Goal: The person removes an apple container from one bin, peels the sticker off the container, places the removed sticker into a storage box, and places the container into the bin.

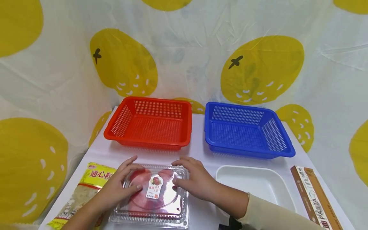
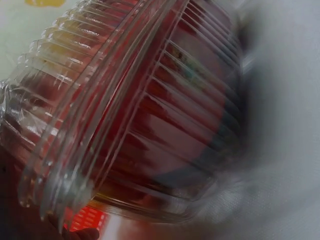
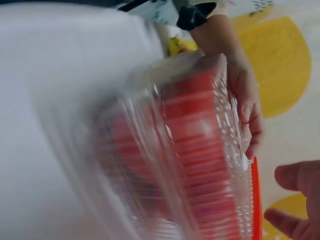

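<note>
A clear plastic clamshell box [image 1: 168, 204] lies at the front middle of the table, with red apples [image 1: 140, 177] showing through its lid and a white apple-printed label [image 1: 154, 187] on top. My left hand [image 1: 116, 188] is at the box's left side, its spread fingers at the lid's edge and its thumb over the top. Over the box's right back corner reaches my right hand [image 1: 196, 180], fingers loosely bent; in the right wrist view its fingertips [image 3: 285, 220] stand apart from the lid. The box's ribbed side [image 2: 185, 100] fills the left wrist view, partly blurred.
A red basket [image 1: 155, 143] and a blue basket [image 1: 250, 150] stand at the back. A white tray [image 1: 247, 179] is right of the box, then a brown pasta box [image 1: 316, 198]. Left lies a yellow-topped macaroni bag [image 1: 83, 191], partly behind my left arm.
</note>
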`<action>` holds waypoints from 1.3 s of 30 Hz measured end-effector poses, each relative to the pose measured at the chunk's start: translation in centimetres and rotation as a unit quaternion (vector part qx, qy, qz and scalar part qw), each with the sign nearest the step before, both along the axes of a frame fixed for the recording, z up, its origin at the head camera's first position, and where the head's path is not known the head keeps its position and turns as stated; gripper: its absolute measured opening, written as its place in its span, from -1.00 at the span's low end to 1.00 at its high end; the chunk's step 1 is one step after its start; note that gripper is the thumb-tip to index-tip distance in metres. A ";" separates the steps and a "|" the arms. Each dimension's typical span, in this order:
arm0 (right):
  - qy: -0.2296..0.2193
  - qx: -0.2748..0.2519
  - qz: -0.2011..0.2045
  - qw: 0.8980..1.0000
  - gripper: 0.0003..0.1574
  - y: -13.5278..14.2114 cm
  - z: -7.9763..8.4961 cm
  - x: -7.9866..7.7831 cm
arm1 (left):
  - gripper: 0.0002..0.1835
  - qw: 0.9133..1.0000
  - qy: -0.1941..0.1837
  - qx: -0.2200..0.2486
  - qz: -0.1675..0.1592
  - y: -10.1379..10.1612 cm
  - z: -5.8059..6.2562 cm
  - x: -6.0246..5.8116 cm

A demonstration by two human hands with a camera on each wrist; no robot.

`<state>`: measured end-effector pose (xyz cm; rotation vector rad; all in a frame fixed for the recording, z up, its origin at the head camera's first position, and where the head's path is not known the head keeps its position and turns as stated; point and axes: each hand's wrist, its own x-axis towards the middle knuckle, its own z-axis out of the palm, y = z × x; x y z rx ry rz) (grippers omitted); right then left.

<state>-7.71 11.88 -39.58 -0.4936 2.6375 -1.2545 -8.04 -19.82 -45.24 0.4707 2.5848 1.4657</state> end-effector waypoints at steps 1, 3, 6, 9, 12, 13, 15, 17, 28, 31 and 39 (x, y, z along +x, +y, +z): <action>0.008 0.003 0.016 1.000 -0.44 -0.3 0.2 -0.3 | -0.49 1.000 -0.005 -0.001 0.000 -0.1 0.0 0.0; 0.023 0.012 0.049 0.998 -0.50 -0.8 0.5 -0.8 | -0.48 1.000 -0.009 -0.005 -0.002 -0.1 0.0 -0.1; 0.048 0.026 0.100 0.994 -0.55 -1.9 0.6 -1.7 | -0.47 1.000 0.003 -0.003 -0.008 -0.1 -0.4 -0.2; 0.076 0.060 0.137 0.986 -0.59 -3.2 0.4 -2.3 | -0.47 1.000 0.010 -0.009 -0.006 -0.2 -0.7 -0.2; 0.102 0.104 0.155 0.977 -0.64 -4.2 0.3 -2.6 | -0.47 1.000 0.008 -0.018 -0.003 -0.3 -0.6 -0.2; 0.109 0.121 0.156 0.974 -0.64 -4.5 0.2 -2.6 | -0.47 1.000 0.007 -0.019 -0.002 -0.3 -0.5 -0.2; 0.121 0.147 0.156 0.969 -0.65 -4.8 0.2 -2.6 | -0.47 1.000 0.008 -0.016 -0.004 -0.3 -0.5 -0.2; 0.122 0.157 0.155 0.968 -0.65 -5.0 0.3 -2.7 | -0.47 1.000 0.010 -0.014 -0.007 -0.3 -0.4 -0.1; 0.099 0.142 0.139 0.975 -0.93 -6.3 -0.1 -3.7 | -0.45 1.000 0.006 -0.017 -0.003 -0.3 -0.6 -0.1; 0.090 0.130 0.141 0.977 -0.87 -6.5 -0.2 -3.9 | -0.46 1.000 0.017 -0.006 -0.008 -0.3 -0.8 -0.1; 0.070 0.130 0.170 0.974 -0.87 -6.1 -0.2 -4.5 | -0.45 1.000 0.005 -0.021 -0.004 -0.1 -0.6 -0.2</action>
